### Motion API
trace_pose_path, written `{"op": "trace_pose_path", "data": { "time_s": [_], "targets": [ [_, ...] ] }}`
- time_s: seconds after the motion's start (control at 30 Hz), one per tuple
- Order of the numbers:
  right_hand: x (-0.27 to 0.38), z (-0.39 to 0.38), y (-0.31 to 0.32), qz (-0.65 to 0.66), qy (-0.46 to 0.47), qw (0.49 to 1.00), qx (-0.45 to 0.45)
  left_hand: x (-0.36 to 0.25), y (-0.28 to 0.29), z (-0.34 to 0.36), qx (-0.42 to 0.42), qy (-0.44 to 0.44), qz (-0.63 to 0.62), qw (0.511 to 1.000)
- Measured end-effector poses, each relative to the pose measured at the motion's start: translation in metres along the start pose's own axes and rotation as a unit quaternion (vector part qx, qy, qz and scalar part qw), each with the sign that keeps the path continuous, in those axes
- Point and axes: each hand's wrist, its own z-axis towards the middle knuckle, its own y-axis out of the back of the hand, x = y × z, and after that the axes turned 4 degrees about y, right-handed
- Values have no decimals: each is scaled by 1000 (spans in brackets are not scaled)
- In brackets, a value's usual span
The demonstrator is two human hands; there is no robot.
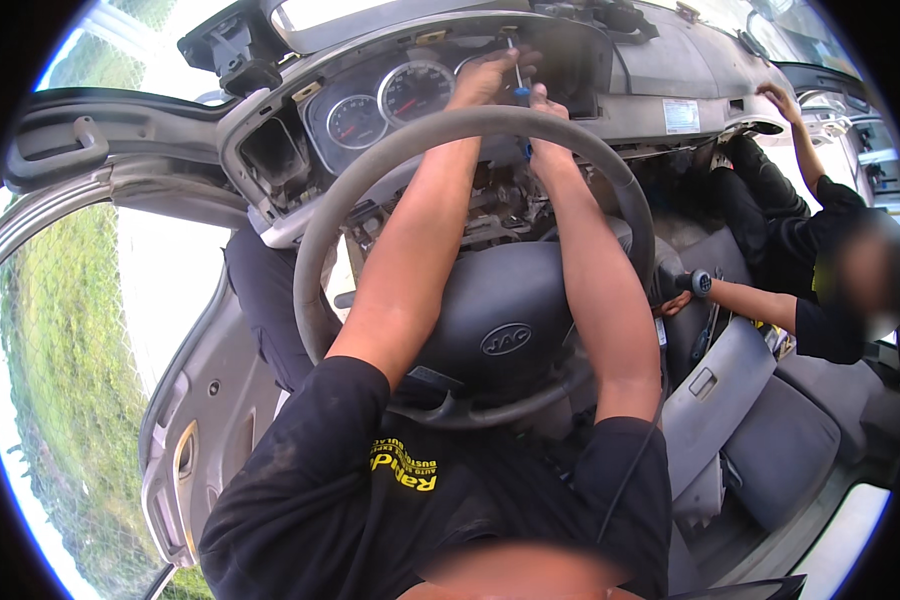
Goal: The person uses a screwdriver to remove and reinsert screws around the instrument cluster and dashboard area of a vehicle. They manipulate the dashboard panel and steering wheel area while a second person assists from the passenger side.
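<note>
Both my arms reach over the steering wheel point(322, 215) to the instrument panel. My right hand point(551, 128) is closed around the handle of a screwdriver point(522, 93), which has blue parts and a bright shaft. The shaft points up to the top edge of the panel opening, right of the gauges. My left hand point(490, 78) is beside the shaft, its fingers stretched out and apart; whether they touch it is hard to tell. Below and left of that hand sits the gauge cluster point(370, 110) with its round dials. Trim around the steering column is off, baring wires and metal parts point(500, 205).
At the right a co-worker point(840, 215) in a dark shirt leans in, one hand point(778, 100) by the dashboard point(670, 75), the other point(676, 303) beside the gear lever point(701, 284). Grey seats point(780, 450) lie at right, the door panel point(200, 430) at left. A thin cable hangs by my right arm.
</note>
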Motion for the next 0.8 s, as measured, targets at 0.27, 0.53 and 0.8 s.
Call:
{"op": "trace_pose_path", "data": {
  "time_s": [0.27, 0.53, 0.8],
  "targets": [
    [0, -13, 3, -32, 39, 998, 21, 1, -7, -4, -15, 1, -19, 1000],
    [10, -27, 7, -333, 214, 913, -97, 7, -17, -3, 6, 11, 19, 1000],
    [43, -34, -43, -413, 201, 880, -120, 23, 5, 8, -3, -71, -148, 986]
  ]
}}
